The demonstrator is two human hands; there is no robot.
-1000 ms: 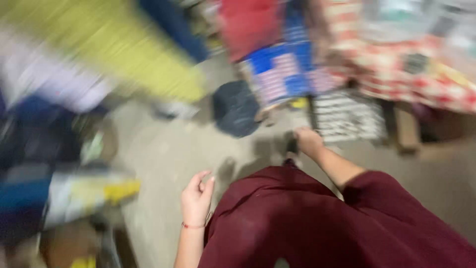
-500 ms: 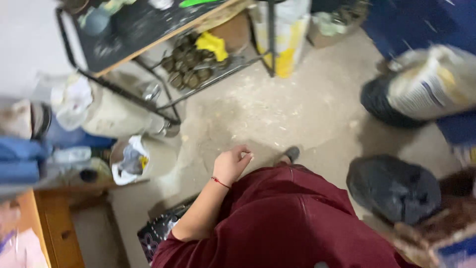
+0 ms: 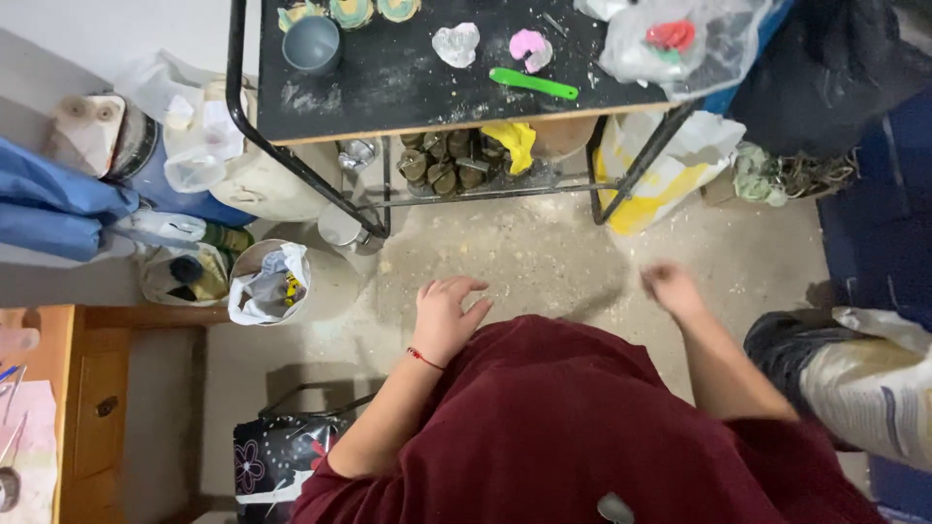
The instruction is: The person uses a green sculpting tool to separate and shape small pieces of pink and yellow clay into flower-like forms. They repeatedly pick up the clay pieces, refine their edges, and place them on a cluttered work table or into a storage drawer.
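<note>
**Empty hands before a cluttered work table**

Standing over a dusty concrete floor (image 3: 524, 262), a person in a maroon garment holds both hands out short of a black work table (image 3: 388, 87). The left hand (image 3: 447, 315), fingers loosely spread, grips nothing; the right hand (image 3: 672, 288) is motion-blurred, so its grip cannot be told. Left of the table's legs sits a white bucket (image 3: 267, 281) of crumpled plastic. On the tabletop lie a green tool (image 3: 532, 82) and a grey cup (image 3: 313, 44). Objects on the table's lower shelf are hard to make out.
</note>
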